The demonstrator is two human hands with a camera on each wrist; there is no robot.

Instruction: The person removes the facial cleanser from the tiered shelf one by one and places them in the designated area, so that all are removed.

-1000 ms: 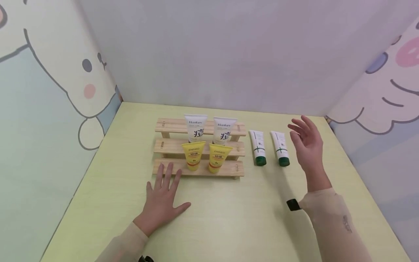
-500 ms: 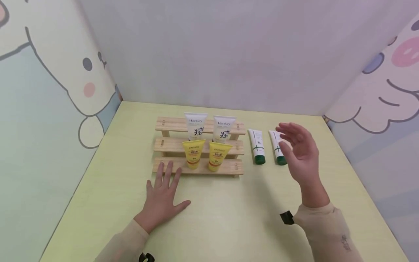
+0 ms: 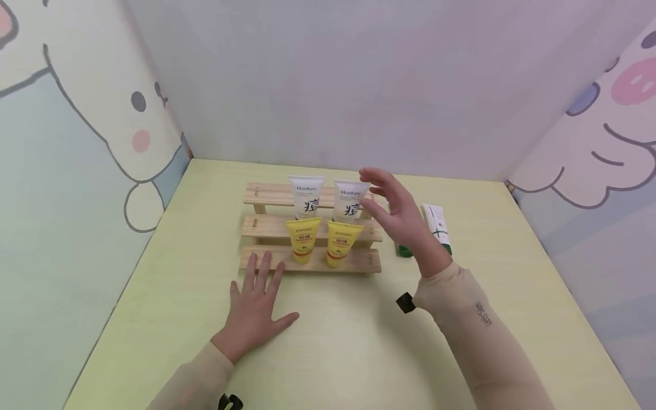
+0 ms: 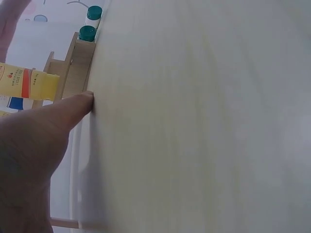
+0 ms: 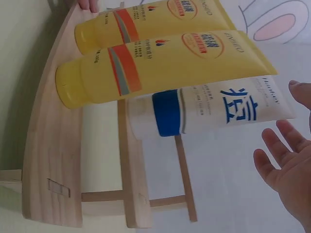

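A three-step wooden rack point(image 3: 266, 226) holds two yellow tubes point(image 3: 303, 241) on its lowest step. Two white tubes point(image 3: 307, 196) with dark blue lettering stand on the step behind them. My right hand point(image 3: 402, 221) is raised at the right white tube point(image 5: 214, 104), thumb and fingers spread to either side of its top; in the right wrist view a gap still shows between them and the tube. Palm down, my left hand point(image 3: 253, 316) has its fingers spread, with the fingertips at the front left of the lowest step.
To the right of the rack, two white tubes with green caps lie on the table: one point(image 3: 437, 225) shows mostly, the other point(image 3: 405, 251) is largely behind my right hand. Walls with cartoon figures point(image 3: 140, 141) stand on the sides, and a plain wall point(image 3: 328, 85) at the back.
My right hand has moved left from beside the green-capped tubes to the right white tube on the rack. My left hand has stayed in place.
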